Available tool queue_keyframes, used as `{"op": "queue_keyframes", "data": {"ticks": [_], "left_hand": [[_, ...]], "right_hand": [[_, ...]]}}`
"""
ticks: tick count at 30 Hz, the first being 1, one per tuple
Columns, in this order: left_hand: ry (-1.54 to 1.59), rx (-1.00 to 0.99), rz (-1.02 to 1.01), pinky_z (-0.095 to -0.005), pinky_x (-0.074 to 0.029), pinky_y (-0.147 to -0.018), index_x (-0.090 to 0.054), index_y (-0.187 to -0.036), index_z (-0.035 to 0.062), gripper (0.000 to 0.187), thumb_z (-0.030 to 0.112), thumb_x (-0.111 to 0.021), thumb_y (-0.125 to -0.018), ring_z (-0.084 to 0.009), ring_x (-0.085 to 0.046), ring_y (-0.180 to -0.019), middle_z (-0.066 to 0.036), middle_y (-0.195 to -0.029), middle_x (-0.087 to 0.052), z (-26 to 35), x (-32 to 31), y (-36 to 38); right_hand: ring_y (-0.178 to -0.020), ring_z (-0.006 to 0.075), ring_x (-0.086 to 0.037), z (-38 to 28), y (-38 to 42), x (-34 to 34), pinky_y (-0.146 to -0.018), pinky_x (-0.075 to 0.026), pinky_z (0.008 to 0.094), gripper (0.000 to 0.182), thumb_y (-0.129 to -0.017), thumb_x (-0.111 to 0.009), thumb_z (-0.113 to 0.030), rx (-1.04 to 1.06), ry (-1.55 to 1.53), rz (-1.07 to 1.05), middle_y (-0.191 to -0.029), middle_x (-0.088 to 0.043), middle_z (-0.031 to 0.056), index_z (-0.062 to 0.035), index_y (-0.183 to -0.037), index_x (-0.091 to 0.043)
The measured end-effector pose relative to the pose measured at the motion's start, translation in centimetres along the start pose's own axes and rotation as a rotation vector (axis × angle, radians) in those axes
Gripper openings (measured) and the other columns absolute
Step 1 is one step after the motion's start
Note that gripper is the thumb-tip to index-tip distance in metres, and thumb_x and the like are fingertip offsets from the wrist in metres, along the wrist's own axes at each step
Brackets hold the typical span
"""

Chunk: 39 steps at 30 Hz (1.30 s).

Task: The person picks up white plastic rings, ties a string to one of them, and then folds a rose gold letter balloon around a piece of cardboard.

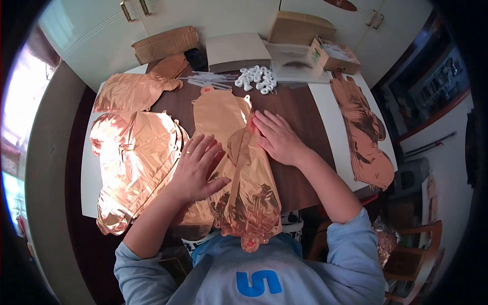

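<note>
A flat, uninflated rose-gold foil balloon [223, 112] lies lengthwise on the brown table in front of me, its near end hanging past the table edge towards my lap. A folded strip of foil [238, 175] runs along its middle. My left hand [201, 168], with a ring on one finger, hovers over the balloon's left side, fingers spread and holding nothing. Along its right edge, my right hand [277, 134] rests with fingers stretched out, fingertips at the foil.
More foil balloons [134, 152] are piled at left, with others [124, 91] behind. A flat stack [361, 137] lies at right. White straws [211, 79], white ribbon rolls [256, 79], a grey card stack [238, 51] and a cardboard box [345, 63] line the back. A wooden chair [432, 244] stands lower right.
</note>
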<state>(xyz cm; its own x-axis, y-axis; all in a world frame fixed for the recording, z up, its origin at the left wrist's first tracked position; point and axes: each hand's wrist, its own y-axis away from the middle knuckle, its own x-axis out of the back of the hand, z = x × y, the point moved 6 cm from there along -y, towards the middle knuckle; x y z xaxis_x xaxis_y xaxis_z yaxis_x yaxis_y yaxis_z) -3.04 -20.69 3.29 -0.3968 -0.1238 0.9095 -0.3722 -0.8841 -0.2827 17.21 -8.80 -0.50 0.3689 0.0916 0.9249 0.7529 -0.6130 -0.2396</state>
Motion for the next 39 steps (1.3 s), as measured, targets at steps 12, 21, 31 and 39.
{"op": "queue_keyframes", "data": {"ticks": [12, 21, 31, 39], "left_hand": [[0.083, -0.097, 0.011, -0.0473, -0.032, -0.115, -0.047, -0.140, -0.0022, 0.062, 0.033, -0.062, -0.092, -0.0419, -0.039, -0.138, -0.023, -0.145, -0.047, -3.4, -3.3, -8.6], [0.055, -0.169, 0.013, -0.0479, -0.034, -0.112, -0.050, -0.137, -0.0006, 0.063, 0.038, -0.063, -0.089, -0.0396, -0.044, -0.133, -0.021, -0.140, -0.051, -4.2, -4.7, -10.1], [0.003, -0.157, -0.063, -0.0470, -0.040, -0.106, -0.058, -0.129, 0.0020, 0.056, 0.040, -0.061, -0.088, -0.0356, -0.052, -0.126, -0.017, -0.135, -0.057, -4.2, -4.2, -11.3], [-0.079, -0.085, -0.129, -0.0467, -0.042, -0.104, -0.057, -0.132, 0.0050, 0.050, 0.038, -0.056, -0.094, -0.0372, -0.054, -0.120, -0.017, -0.130, -0.056, -3.0, -4.1, -13.1]], "right_hand": [[-0.145, 0.0361, -0.029, -0.5, -1.1, -0.6, -0.118, -0.022, 0.0505, 0.061, -0.100, -0.050, -0.038, 0.009, 0.167, -0.060, -0.158, -0.031, 0.0163, -0.0016, -0.148, -0.038], [-0.147, 0.0361, -0.025, -0.6, -1.1, -0.7, -0.119, -0.019, 0.0502, 0.065, -0.100, -0.047, -0.043, 0.027, 0.186, -0.103, -0.160, -0.025, 0.0160, -0.0020, -0.150, -0.034], [-0.149, 0.0355, -0.020, -0.7, -1.5, -0.7, -0.121, -0.016, 0.0492, 0.069, -0.100, -0.045, -0.046, -0.011, 0.178, -0.171, -0.161, -0.023, 0.0151, -0.0041, -0.153, -0.030], [-0.149, 0.0357, -0.018, -0.8, -1.7, -0.8, -0.121, -0.015, 0.0491, 0.069, -0.100, -0.045, -0.047, -0.020, 0.214, -0.224, -0.161, -0.023, 0.0153, -0.0039, -0.152, -0.031]]}}
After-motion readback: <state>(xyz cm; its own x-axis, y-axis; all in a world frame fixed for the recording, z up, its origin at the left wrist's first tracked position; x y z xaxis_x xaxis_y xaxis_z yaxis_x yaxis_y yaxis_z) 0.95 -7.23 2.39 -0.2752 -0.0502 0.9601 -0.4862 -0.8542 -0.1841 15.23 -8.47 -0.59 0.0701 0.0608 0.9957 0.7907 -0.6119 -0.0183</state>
